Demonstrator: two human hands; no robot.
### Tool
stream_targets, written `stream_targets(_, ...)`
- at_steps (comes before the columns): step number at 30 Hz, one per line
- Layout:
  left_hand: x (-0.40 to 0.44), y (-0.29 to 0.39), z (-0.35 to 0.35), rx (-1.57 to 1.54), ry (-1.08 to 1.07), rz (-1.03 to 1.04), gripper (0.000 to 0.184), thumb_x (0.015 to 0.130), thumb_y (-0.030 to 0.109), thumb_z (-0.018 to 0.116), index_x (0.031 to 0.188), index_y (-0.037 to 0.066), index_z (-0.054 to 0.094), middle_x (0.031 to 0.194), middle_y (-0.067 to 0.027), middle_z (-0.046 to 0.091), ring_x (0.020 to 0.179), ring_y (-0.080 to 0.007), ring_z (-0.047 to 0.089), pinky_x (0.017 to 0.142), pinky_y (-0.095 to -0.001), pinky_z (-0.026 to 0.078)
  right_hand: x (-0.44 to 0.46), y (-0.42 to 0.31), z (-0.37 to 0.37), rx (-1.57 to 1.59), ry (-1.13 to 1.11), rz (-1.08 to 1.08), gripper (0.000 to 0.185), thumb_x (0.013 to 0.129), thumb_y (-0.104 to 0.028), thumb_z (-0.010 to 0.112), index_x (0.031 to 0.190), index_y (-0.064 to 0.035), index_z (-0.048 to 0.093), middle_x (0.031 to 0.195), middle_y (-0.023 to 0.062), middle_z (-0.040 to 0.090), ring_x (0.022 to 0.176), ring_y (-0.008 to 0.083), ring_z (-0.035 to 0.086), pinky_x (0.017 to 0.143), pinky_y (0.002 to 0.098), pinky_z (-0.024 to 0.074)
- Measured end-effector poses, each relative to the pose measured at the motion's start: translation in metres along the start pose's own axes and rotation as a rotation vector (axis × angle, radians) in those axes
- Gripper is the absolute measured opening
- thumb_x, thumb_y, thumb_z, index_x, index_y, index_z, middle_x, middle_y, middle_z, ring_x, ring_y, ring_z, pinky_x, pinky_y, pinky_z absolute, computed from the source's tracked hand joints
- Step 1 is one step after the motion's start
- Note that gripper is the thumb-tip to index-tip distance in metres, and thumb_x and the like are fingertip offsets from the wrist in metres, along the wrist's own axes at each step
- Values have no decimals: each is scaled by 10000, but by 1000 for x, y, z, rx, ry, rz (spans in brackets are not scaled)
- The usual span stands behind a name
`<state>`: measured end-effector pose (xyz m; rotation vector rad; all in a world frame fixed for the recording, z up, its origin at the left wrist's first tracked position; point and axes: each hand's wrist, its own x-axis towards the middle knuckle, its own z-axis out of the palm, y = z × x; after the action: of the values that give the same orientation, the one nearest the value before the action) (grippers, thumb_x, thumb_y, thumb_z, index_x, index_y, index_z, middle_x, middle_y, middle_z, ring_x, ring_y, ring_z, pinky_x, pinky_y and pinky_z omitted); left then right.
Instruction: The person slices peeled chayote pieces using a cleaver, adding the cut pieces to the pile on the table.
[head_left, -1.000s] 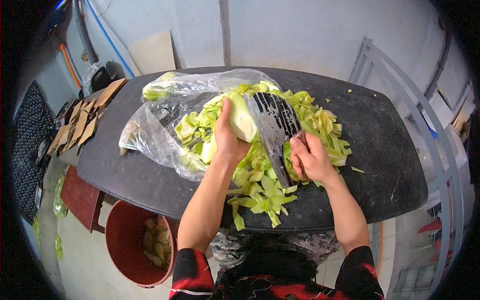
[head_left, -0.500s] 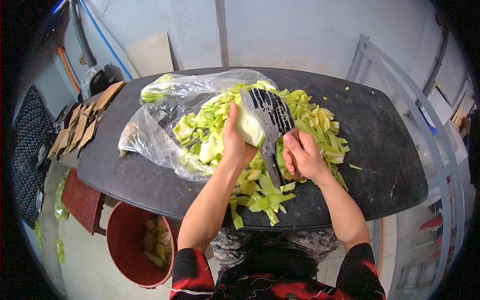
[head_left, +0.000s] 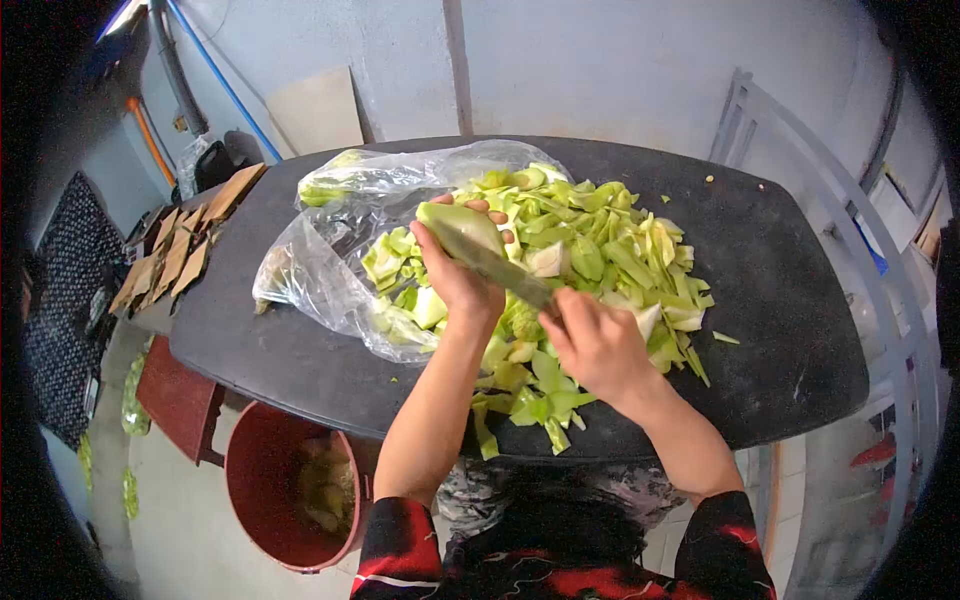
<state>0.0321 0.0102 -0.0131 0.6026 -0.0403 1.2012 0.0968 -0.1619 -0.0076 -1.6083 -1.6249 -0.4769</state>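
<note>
A pale green vegetable piece (head_left: 470, 224) rests in my left hand (head_left: 462, 275), its fingers wrapped round the far side. My right hand (head_left: 600, 345) is closed on the handle of a wide knife (head_left: 497, 266). The blade, seen nearly edge-on and a little blurred, lies across the vegetable, pointing to the upper left. Beneath and beyond both hands a heap of green and whitish slices (head_left: 630, 250) spreads over the dark table (head_left: 780, 330). Left of the heap is a clear plastic bag (head_left: 310, 285) with more pale vegetable in it.
A red bucket (head_left: 260, 500) with scraps inside stands on the floor at the lower left, beside a red stool (head_left: 175, 390). Cardboard pieces (head_left: 180, 255) lie left of the table. A grey metal rail (head_left: 880, 290) runs along the right.
The knife has swung from upright, its broad face showing, to nearly flat across the vegetable. My left hand has turned palm up, and my right hand has tilted over. The view has shifted slightly.
</note>
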Motion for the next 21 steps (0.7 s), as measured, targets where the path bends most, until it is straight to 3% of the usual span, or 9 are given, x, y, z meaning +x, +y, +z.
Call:
stream_targets(1, -1, 0, -2, -22, -66, 72, 525, 988, 580, 352, 1229, 121, 437, 999, -140, 595, 840, -277, 610, 670, -397, 526, -1, -5, 3, -101, -42, -105, 253, 832, -102, 678, 1001, 8, 526, 720, 122, 596, 594, 272, 650, 495, 369, 505)
stream_targets(2, 3, -3, -8, -33, -136, 150, 532, 978, 586, 381, 1237, 123, 425, 1004, -147, 587, 835, -276, 608, 654, -383, 528, -1, -8, 5, -165, 3, -167, 282, 776, -122, 675, 995, -14, 535, 729, 68, 553, 605, 233, 641, 481, 340, 518)
stream_targets(5, 3, 2, -7, -23, -125, 266, 523, 964, 570, 442, 1253, 135, 476, 1017, -154, 624, 835, -298, 609, 669, -402, 538, -1, -16, 3, -166, -12, -229, 278, 796, -116, 647, 1015, 12, 533, 708, 67, 544, 593, 230, 623, 478, 326, 515)
stream_targets(9, 6, 2, -12, -119, -153, 285, 529, 970, 570, 427, 1257, 129, 469, 1027, -159, 630, 833, -302, 612, 667, -413, 541, -2, -17, 7, -158, 24, -254, 264, 805, -103, 629, 1018, 21, 534, 704, 68, 541, 607, 223, 619, 488, 322, 519)
stream_targets(13, 2, 0, -8, -67, -304, 368, 477, 1000, 519, 392, 1223, 100, 440, 1015, -114, 552, 892, -263, 561, 735, -391, 510, -3, -16, 10, -152, 9, -242, 256, 810, -95, 621, 1020, 22, 533, 708, 69, 544, 598, 220, 615, 483, 325, 517)
stream_targets(14, 0, -2, -6, -57, -361, 403, 461, 1010, 499, 377, 1224, 95, 440, 1022, -115, 547, 904, -262, 554, 751, -397, 502, -3, -16, 11, -158, -19, -209, 350, 747, -85, 669, 1047, 23, 526, 742, 89, 561, 623, 254, 625, 502, 346, 517)
stream_targets(15, -3, -3, -4, -59, -361, 398, 461, 1010, 499, 377, 1224, 95, 440, 1022, -115, 547, 904, -262, 554, 751, -397, 502, -3, -15, 12, -164, -47, -173, 450, 683, -75, 717, 1074, 25, 518, 775, 110, 577, 648, 287, 635, 521, 367, 517)
stream_targets(18, -13, -5, 4, -103, -261, 264, 395, 1015, 430, 374, 1225, 104, 448, 1044, -112, 537, 919, -264, 544, 771, -391, 482, 1, -15, 14, -179, -39, -134, 405, 714, -74, 707, 1058, 16, 513, 764, 102, 572, 648, 283, 638, 519, 371, 517)
stream_targets(21, -16, -12, 4, -57, -267, 264, 361, 1011, 392, 383, 1223, 106, 448, 1049, -108, 538, 923, -262, 543, 775, -390, 481, 2, -15, 18, -223, -20, -103, 373, 733, -76, 702, 1042, 9, 510, 758, 100, 570, 647, 285, 639, 519, 375, 517)
